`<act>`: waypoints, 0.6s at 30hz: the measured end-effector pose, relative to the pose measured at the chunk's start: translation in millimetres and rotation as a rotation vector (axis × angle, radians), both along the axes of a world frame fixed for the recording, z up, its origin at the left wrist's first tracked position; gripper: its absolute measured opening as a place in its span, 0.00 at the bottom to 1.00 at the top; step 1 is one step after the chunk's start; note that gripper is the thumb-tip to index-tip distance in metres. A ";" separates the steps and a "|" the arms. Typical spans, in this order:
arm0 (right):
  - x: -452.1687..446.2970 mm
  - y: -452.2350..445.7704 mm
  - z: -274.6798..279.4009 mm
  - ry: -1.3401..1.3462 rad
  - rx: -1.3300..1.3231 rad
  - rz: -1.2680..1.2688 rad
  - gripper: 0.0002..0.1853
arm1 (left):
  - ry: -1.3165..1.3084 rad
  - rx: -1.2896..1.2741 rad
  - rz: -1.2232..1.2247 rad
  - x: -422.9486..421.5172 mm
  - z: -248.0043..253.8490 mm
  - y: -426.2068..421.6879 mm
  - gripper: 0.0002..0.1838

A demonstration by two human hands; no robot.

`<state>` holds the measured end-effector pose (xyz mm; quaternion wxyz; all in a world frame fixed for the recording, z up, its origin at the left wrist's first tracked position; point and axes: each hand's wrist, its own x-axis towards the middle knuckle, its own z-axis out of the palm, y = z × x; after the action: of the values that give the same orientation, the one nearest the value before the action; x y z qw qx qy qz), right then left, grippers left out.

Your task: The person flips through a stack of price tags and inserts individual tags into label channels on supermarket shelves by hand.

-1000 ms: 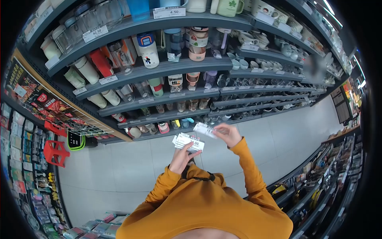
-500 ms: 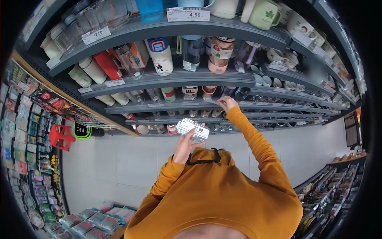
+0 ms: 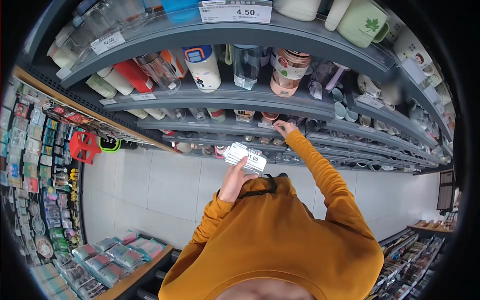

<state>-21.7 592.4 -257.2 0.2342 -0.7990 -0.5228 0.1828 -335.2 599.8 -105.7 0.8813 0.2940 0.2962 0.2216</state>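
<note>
A fanned stack of white price tags (image 3: pixel 254 161) is gripped in my left hand (image 3: pixel 232 183), with the thumb over the front; the top one reads 31.00. My right hand (image 3: pixel 286 129) reaches to the edge of a lower shelf (image 3: pixel 227 122), its fingers closed on the right end of a small price tag (image 3: pixel 266 125). That tag lies along the shelf edge, below a pinkish-orange cup (image 3: pixel 270 115). Whether it is fully seated in the edge strip I cannot tell.
Bottles and cups fill the shelves, including a white bottle with a blue lid (image 3: pixel 204 70), a pink tumbler (image 3: pixel 289 72) and a green mug (image 3: pixel 363 22). A red stool (image 3: pixel 85 147) stands at left. Packaged goods (image 3: pixel 117 257) lie on a low display behind me.
The view has shifted, and the upper shelves look larger. The tag at my right hand now lines up with the shelf edge. My left hand still holds the stack.
</note>
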 end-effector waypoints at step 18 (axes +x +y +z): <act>-30.9 -16.0 22.9 0.034 0.266 0.078 0.09 | -0.030 0.137 0.136 17.9 33.1 4.8 0.18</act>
<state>-52.5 576.4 -234.3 0.3395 -0.7369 -0.5689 0.1344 -317.4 604.5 -72.6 0.8463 0.3295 0.2865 0.3051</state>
